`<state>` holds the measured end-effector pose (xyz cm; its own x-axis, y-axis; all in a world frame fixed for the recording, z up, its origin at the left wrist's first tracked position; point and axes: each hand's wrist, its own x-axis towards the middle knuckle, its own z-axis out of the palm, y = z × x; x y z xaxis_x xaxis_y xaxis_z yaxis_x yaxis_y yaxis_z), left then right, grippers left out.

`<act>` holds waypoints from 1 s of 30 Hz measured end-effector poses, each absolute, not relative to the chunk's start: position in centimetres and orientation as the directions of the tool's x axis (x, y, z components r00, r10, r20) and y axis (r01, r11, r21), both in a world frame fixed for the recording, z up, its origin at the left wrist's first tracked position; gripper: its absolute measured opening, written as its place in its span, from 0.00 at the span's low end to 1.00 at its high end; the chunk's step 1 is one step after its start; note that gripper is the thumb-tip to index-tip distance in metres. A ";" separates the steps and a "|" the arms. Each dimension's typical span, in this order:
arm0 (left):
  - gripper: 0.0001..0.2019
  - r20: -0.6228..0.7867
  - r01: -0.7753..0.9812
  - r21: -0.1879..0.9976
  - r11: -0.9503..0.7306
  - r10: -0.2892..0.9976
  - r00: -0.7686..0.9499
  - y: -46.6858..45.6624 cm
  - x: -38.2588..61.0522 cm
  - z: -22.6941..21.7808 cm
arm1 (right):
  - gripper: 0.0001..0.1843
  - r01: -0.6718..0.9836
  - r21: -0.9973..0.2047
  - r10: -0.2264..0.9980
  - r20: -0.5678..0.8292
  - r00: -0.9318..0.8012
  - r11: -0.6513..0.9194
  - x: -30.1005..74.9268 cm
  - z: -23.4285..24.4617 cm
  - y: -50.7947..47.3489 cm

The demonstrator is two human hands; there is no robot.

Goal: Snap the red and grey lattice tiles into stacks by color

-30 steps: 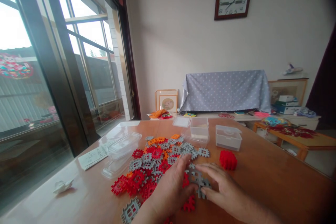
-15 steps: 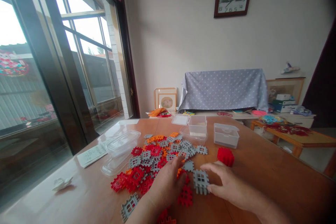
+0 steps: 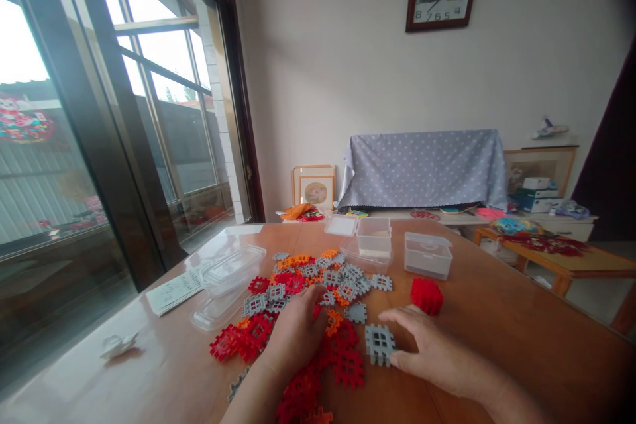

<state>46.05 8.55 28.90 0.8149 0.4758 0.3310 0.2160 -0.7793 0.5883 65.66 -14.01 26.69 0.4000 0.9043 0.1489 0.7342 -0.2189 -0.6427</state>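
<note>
A heap of flat interlocking plastic tiles (image 3: 303,291), red, grey and orange, lies on the wooden table (image 3: 521,344). My left hand (image 3: 293,334) rests palm down on the red and grey tiles of the heap, fingers bent over them. My right hand (image 3: 432,351) lies flat to the right, fingers stretched, its fingertips touching a small stack of grey tiles (image 3: 379,344). A red cube built of tiles (image 3: 426,295) stands just beyond my right hand.
Clear plastic boxes (image 3: 428,255) and an open one (image 3: 373,238) stand behind the heap. Clear lids (image 3: 229,268) and a printed paper sheet (image 3: 173,290) lie at the left near the window. A crumpled white scrap (image 3: 117,346) sits near the left edge.
My left hand has slid left, off the grey stack and onto the heap. The grey stack now lies uncovered by my right fingertips. The camera tilted slightly.
</note>
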 end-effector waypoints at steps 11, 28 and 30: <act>0.11 0.289 0.220 0.555 -0.802 0.433 0.854 7.6 46.3 29.3 | 0.24 0.728 -0.657 0.893 0.185 0.410 -0.198 66.0 26.5 -13.9; 0.05 0.195 0.105 0.432 -0.896 0.206 0.959 4.0 47.0 29.5 | 0.09 0.606 -0.715 0.909 -0.101 0.405 -0.349 67.5 25.5 -15.3; 0.11 0.179 0.132 0.397 -0.908 0.218 0.959 3.8 47.1 29.5 | 0.09 0.611 -0.701 0.909 -0.132 0.396 -0.368 67.3 25.3 -15.2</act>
<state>47.14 3.85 29.51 0.9594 0.2178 0.1789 0.1321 -0.9082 0.3970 67.31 -15.17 25.30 0.3962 0.9086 -0.1318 0.6105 -0.3680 -0.7013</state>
